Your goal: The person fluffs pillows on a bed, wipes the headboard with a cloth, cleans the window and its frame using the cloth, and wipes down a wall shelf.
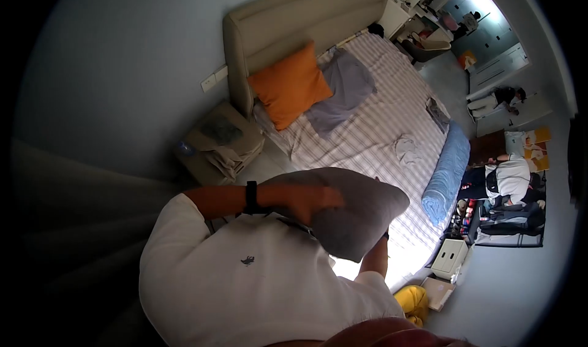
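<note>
A grey pillow [361,215] is held up in front of my chest, over the near side of the bed. My left hand [312,201], with a black band on its wrist, lies across the pillow's upper face, its fingers stretched out and blurred. My right forearm [375,258] reaches up to the pillow's far side, supporting it from behind. Most of my right hand is hidden by the pillow; only a small bit shows at its top edge. On the bed beyond lie an orange cushion [291,85] and a grey-purple pillow [343,90].
The bed has a striped sheet [392,114], a beige headboard [300,19] and a rolled blue blanket [447,169]. A nightstand [226,139] with cloth on it stands beside it. One person [508,178] bends by hanging clothes; another person [499,102] is farther back. A white drawer unit [450,258] stands right.
</note>
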Demonstrator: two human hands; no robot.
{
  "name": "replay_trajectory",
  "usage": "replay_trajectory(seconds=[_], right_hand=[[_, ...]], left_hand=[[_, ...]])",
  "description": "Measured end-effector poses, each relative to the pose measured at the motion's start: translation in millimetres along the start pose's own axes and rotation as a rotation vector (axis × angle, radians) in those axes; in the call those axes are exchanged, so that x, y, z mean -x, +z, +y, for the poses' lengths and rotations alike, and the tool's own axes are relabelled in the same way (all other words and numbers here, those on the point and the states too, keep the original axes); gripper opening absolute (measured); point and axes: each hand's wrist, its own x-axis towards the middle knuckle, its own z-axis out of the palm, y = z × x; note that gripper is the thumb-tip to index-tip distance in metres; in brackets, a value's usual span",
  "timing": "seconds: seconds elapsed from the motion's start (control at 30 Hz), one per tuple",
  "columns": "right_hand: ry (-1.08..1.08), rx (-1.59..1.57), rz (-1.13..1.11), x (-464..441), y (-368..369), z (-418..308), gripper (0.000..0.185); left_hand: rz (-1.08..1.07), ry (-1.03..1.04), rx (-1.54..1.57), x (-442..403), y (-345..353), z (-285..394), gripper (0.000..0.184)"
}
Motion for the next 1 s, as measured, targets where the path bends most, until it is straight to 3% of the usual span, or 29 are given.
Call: replay_trajectory(seconds=[0.07,0.13,0.2,0.27,0.3,0.4,0.53,0.63,0.73,0.8,0.9,0.93,0.97,1.0], right_hand=[[-0.043,-0.044,0.012,6.6,9.7,-3.3,0.084],[-0.099,-0.070,0.022,16.4,21.9,-11.4,0.083],[-0.185,-0.086,0.023,24.9,36.9,-27.0,0.082],[-0.285,-0.089,0.029,40.2,58.5,-46.1,0.082],[-0.334,-0.083,0.029,51.9,68.4,-53.4,0.082],[-0.492,-0.081,-0.015,91.4,96.6,-75.3,0.081],[-0.649,-0.019,-0.210,138.9,127.5,-107.8,0.081],[-0.554,0.050,-0.265,133.9,106.4,-112.2,0.081],[-0.313,0.102,-0.236,117.0,45.0,-87.5,0.081],[-0.208,0.106,-0.253,119.3,20.1,-77.2,0.082],[-0.112,0.158,-0.335,117.3,4.7,-86.2,0.083],[-0.086,0.218,-0.405,108.5,-1.0,-95.0,0.083],[-0.057,0.306,-0.605,85.3,-21.1,-99.9,0.100],[-0.131,0.438,-0.534,99.7,11.2,-124.2,0.117]], left_hand=[[-0.148,0.028,-0.133,7.6,-3.8,3.0,0.061],[0.067,0.001,-0.384,19.5,-1.5,-20.5,0.045],[0.322,-0.099,-0.298,25.3,-3.8,-61.4,0.042],[0.332,-0.614,-0.243,17.6,-28.6,-74.6,0.041],[0.318,-0.614,-0.225,24.1,-27.2,-94.0,0.041],[0.347,-0.567,0.243,45.3,-25.2,-120.5,0.042],[0.342,-0.421,0.905,70.9,-27.0,-94.4,0.045],[0.376,-0.496,0.993,56.8,-23.2,-81.4,0.047],[0.455,-0.613,0.825,19.7,-15.5,-86.1,0.049],[0.491,-0.543,0.660,-5.4,-18.8,-107.0,0.048],[0.582,-0.455,0.985,-3.9,-19.3,-130.8,0.040],[0.373,-0.371,0.185,-6.1,-31.2,-121.0,0.040],[0.122,-0.231,-0.607,-12.3,-42.1,-115.2,0.041],[0.102,-0.236,-0.629,-18.1,-49.2,-119.7,0.041]])
